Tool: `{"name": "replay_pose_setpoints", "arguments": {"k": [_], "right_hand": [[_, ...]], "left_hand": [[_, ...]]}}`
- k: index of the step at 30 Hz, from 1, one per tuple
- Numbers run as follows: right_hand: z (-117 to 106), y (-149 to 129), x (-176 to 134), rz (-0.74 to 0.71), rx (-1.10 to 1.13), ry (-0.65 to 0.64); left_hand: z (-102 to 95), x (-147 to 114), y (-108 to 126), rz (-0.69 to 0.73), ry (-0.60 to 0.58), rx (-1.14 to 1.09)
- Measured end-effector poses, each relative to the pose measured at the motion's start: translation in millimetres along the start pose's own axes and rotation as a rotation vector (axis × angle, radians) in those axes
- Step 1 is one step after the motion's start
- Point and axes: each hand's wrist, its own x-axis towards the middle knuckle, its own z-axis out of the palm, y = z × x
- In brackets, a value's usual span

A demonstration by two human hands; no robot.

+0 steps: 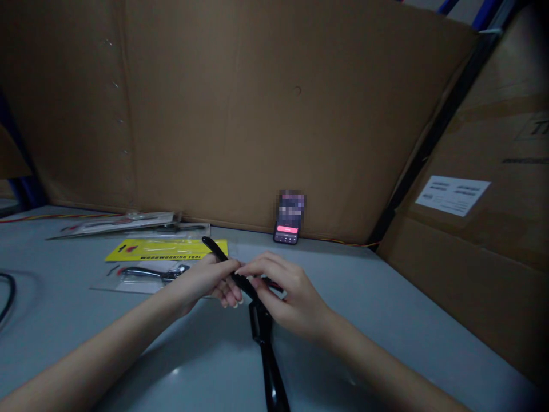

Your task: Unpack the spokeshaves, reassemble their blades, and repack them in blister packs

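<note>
A black spokeshave with a long curved handle (214, 249) is held tilted above the table. My left hand (217, 280) is closed around it, thumb on top and fingers curled below. From the other side, my right hand (289, 289) grips near its middle, with thumb and fingertips close together; these fingers hide much of the tool's body. Just below my hands is a black frame-like part (260, 323), with a glossy black handle (273, 375) running toward me. Whether these belong to the held spokeshave or to a second tool, I cannot tell.
Left of my hands lie a yellow woodworking-tool card (167, 250) and a clear package (141, 274) with a black-handled tool. More flat packages (115, 225) lie behind. A lit phone (288, 220) leans on the cardboard wall (257, 114). A cardboard box (472, 257) borders the right; a black cable (9, 294) lies left.
</note>
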Motion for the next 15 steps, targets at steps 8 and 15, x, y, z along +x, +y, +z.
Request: {"name": "replay_pose_setpoints", "arguments": {"k": [8, 15], "right_hand": [[-1.2, 3.1, -0.7, -0.040, -0.093, 0.019], [-4.9, 7.0, 0.3, -0.052, -0.193, 0.056]], "left_hand": [[-0.5, -0.1, 4.0, 0.005, 0.072, -0.017], [-2.4, 2.4, 0.7, 0.014, 0.058, -0.031]]}}
